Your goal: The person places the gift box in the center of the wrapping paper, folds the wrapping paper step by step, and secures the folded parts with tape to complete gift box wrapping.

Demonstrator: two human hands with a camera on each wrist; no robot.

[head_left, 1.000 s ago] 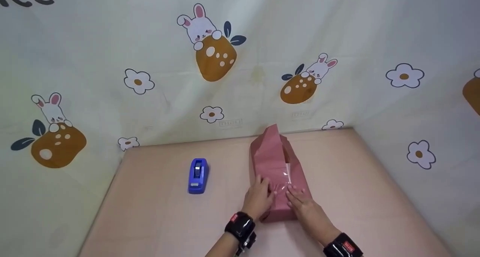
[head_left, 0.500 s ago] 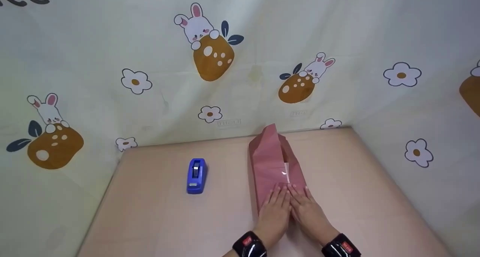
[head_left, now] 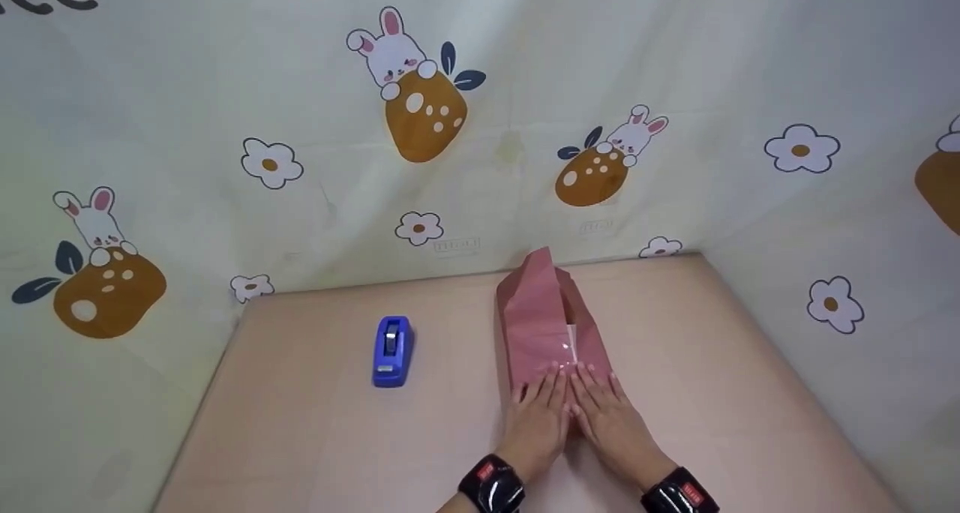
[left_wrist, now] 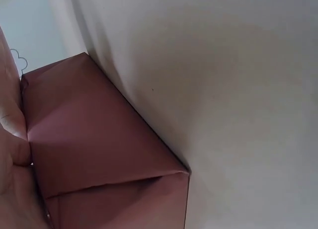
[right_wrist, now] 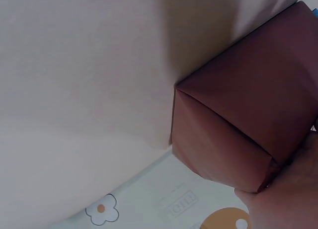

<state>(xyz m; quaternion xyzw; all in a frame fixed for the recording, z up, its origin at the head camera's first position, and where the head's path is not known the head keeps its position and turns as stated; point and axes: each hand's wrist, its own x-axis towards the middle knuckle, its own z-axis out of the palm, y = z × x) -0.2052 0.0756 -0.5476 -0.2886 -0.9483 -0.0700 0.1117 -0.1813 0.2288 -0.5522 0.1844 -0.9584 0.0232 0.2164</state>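
A box-shaped package (head_left: 534, 310) in dusky-red wrapping paper lies on the table, with a loose paper flap rising to a point at its far end. Clear tape (head_left: 572, 342) runs along the seam on top. My left hand (head_left: 536, 427) rests flat on the near part, fingers straight. Beside it, my right hand (head_left: 615, 423) lies in the same way, and the two nearly meet at the seam. In the left wrist view the package's folded side (left_wrist: 99, 134) shows by part of the left hand (left_wrist: 12, 154). The right wrist view has the package (right_wrist: 248, 90) next to the right hand (right_wrist: 288, 194).
A blue tape dispenser (head_left: 392, 352) stands on the table left of the package. The table (head_left: 300, 423) has a pale peach cover. Behind it and at the sides hangs a printed cloth (head_left: 510, 70) with rabbits and flowers.
The left hand's bent fingers have straightened and come down flat on the package beside the right hand. Since half a second ago it has shifted slightly left. The package stays in place.
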